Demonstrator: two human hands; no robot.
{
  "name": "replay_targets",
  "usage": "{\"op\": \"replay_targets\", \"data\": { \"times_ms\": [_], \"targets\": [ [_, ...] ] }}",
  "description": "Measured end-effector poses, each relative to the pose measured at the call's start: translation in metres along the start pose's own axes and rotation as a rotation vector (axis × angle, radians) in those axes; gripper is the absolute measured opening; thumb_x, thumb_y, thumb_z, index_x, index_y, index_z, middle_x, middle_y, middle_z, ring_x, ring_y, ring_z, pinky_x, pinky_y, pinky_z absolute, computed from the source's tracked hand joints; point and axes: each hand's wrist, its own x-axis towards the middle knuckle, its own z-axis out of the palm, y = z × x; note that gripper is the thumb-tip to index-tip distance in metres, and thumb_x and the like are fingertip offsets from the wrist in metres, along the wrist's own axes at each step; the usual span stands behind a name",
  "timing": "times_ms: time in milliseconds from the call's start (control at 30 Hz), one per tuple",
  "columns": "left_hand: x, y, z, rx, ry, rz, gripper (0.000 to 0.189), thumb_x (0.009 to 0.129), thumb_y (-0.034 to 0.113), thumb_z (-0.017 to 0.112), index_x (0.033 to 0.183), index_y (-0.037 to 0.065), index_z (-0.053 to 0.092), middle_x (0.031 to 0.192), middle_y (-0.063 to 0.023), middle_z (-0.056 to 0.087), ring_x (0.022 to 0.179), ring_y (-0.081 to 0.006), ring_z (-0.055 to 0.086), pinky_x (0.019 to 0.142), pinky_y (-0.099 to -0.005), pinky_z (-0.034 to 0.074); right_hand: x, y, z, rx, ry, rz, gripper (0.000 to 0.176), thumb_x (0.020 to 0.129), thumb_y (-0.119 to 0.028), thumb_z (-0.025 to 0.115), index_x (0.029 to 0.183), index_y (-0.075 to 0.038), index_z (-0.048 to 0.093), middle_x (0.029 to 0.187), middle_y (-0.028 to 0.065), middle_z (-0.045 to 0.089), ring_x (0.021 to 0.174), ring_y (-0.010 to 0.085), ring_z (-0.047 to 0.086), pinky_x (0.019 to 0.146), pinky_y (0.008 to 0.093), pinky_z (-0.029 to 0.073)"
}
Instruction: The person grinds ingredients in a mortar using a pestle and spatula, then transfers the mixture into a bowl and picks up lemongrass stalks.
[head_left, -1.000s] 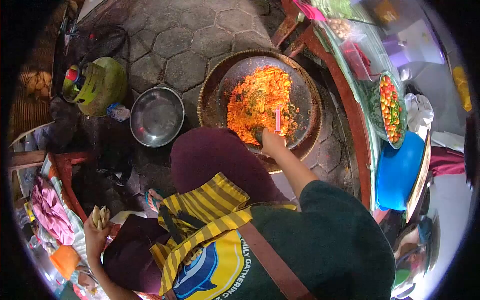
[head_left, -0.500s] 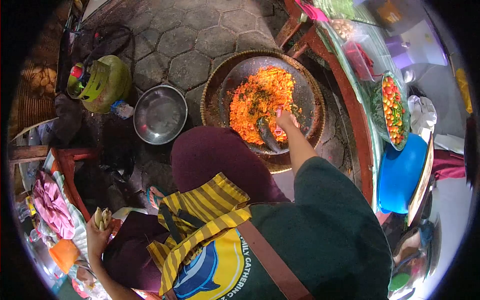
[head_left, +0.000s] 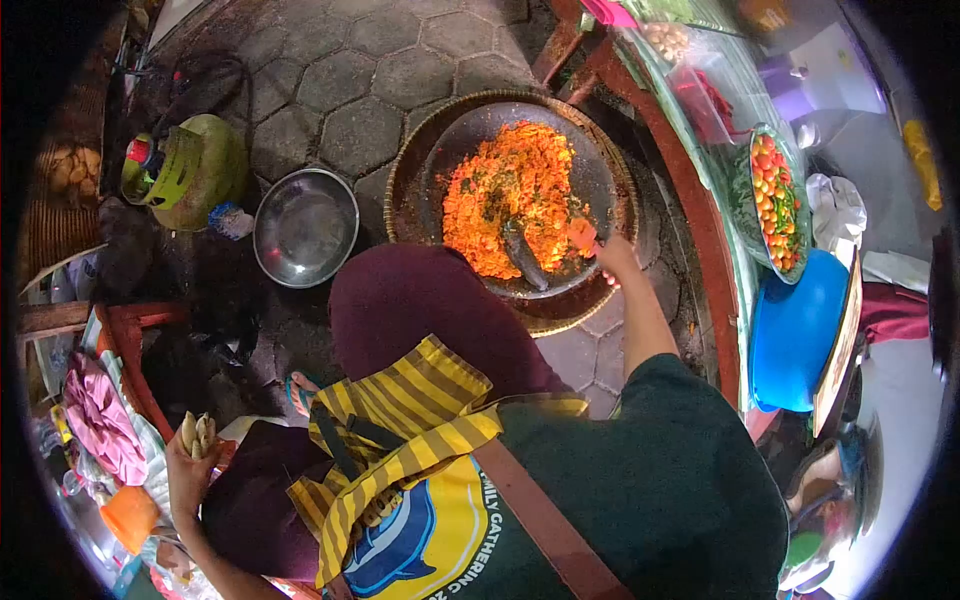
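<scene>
My right hand [head_left: 617, 260] is closed on the handle of a small pink spatula [head_left: 583, 236], its blade at the right edge of an orange, crumbly mash [head_left: 500, 190] with dark green flecks. The mash lies in a wide, dark stone mortar [head_left: 590, 170]. A dark pestle [head_left: 522, 258] leans in the mash, left of the spatula and apart from my hand. Beneath the mortar is a round woven tray [head_left: 398, 190]. Low on the left, my left hand [head_left: 188, 478] is wrapped round several pale, finger-shaped pieces [head_left: 198, 433], their tips showing above the fingers; I cannot make out their kind.
An empty metal bowl [head_left: 306, 228] stands on the paving left of the mortar, with a green gas cylinder [head_left: 205, 170] beyond it. On the right, a red-edged table [head_left: 690, 200] bears a tray of chillies and small tomatoes [head_left: 775, 205] and a blue basin [head_left: 797, 330].
My right hand has moved right with the spatula, from over the mash beside the pestle to the mortar's right rim. The left hand keeps its grip on the pale pieces.
</scene>
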Motion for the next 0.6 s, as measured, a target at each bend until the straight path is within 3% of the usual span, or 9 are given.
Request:
{"op": "replay_targets", "data": {
  "times_ms": [67, 133, 233, 333, 400, 500, 533, 600],
  "targets": [
    [0.004, 0.024, -0.002, -0.333, 0.001, -0.218, 0.022, 0.069, -0.004, 0.060, 0.090, -0.001, 0.052, 0.080, -0.0021, 0.056, 0.075, -0.0125, 0.055, 0.070, -0.0255, 0.045, -0.006, 0.010, 0.020, 0.079, -0.090, 0.017, 0.055, 0.083, -0.053, 0.045, 0.093, -0.002, 0.064, 0.082, 0.0157, 0.065, 0.061, 0.0255, 0.064, 0.057, 0.0381, 0.052],
    [0.007, 0.048, -0.008, -0.302, -0.034, -0.239, 0.023, 0.069, -0.004, 0.060, 0.090, -0.001, 0.052, 0.079, -0.0018, 0.055, 0.073, -0.0120, 0.054, 0.068, -0.0252, 0.044, 0.009, 0.008, 0.054, 0.097, -0.099, -0.018, 0.058, 0.083, -0.056, 0.042, 0.094, -0.003, 0.064, 0.081, 0.0150, 0.065, 0.055, 0.0255, 0.063, 0.054, 0.0379, 0.052],
    [0.008, 0.062, -0.008, -0.246, -0.045, -0.219, 0.023, 0.069, -0.004, 0.060, 0.091, -0.001, 0.051, 0.076, -0.0018, 0.054, 0.069, -0.0108, 0.053, 0.063, -0.0248, 0.044, 0.030, -0.011, 0.062, 0.353, 0.000, -0.208, 0.032, 0.084, -0.034, 0.051, 0.085, -0.002, 0.057, 0.063, 0.0144, 0.060, 0.045, 0.0234, 0.058, 0.039, 0.0378, 0.047],
    [0.003, 0.045, -0.004, -0.187, 0.004, -0.133, 0.024, 0.070, -0.004, 0.060, 0.091, -0.001, 0.050, 0.074, -0.0019, 0.053, 0.067, -0.0096, 0.052, 0.060, -0.0242, 0.045, 0.037, -0.006, 0.036, 0.036, 0.260, -0.369, 0.033, 0.085, -0.034, 0.049, 0.087, -0.002, 0.058, 0.075, 0.0170, 0.063, 0.063, 0.0302, 0.063, 0.054, 0.0422, 0.051],
    [0.002, 0.041, -0.004, -0.155, 0.031, -0.086, 0.023, 0.070, -0.004, 0.060, 0.091, -0.001, 0.050, 0.073, -0.0018, 0.053, 0.067, -0.0092, 0.052, 0.059, -0.0238, 0.045, 0.032, 0.002, 0.019, -0.079, 0.360, -0.233, 0.033, 0.086, -0.035, 0.048, 0.090, -0.004, 0.059, 0.088, 0.0181, 0.063, 0.084, 0.0355, 0.061, 0.072, 0.0451, 0.048],
    [-0.001, 0.051, -0.003, -0.247, 0.026, -0.164, 0.023, 0.070, -0.003, 0.062, 0.090, 0.000, 0.051, 0.074, -0.0014, 0.053, 0.067, -0.0089, 0.051, 0.060, -0.0239, 0.044, 0.034, 0.017, 0.034, -0.048, 0.299, -0.171, 0.034, 0.086, -0.038, 0.047, 0.092, -0.007, 0.060, 0.094, 0.0199, 0.061, 0.095, 0.0377, 0.056, 0.082, 0.0466, 0.044],
    [-0.001, 0.050, -0.001, -0.305, 0.027, -0.198, 0.023, 0.070, -0.003, 0.063, 0.089, 0.000, 0.051, 0.075, -0.0012, 0.053, 0.066, -0.0088, 0.051, 0.060, -0.0239, 0.043, 0.033, 0.020, 0.041, -0.125, 0.266, -0.297, 0.033, 0.086, -0.037, 0.046, 0.091, -0.007, 0.061, 0.094, 0.0187, 0.061, 0.091, 0.0375, 0.058, 0.079, 0.0461, 0.046],
    [-0.003, 0.049, -0.003, -0.356, 0.027, -0.238, 0.023, 0.070, -0.002, 0.064, 0.089, 0.000, 0.051, 0.075, -0.0010, 0.054, 0.066, -0.0088, 0.050, 0.060, -0.0238, 0.043, 0.033, 0.015, 0.038, -0.114, 0.291, -0.337, 0.032, 0.087, -0.036, 0.046, 0.090, -0.007, 0.060, 0.093, 0.0195, 0.061, 0.090, 0.0379, 0.058, 0.077, 0.0466, 0.046]
  ]
}}
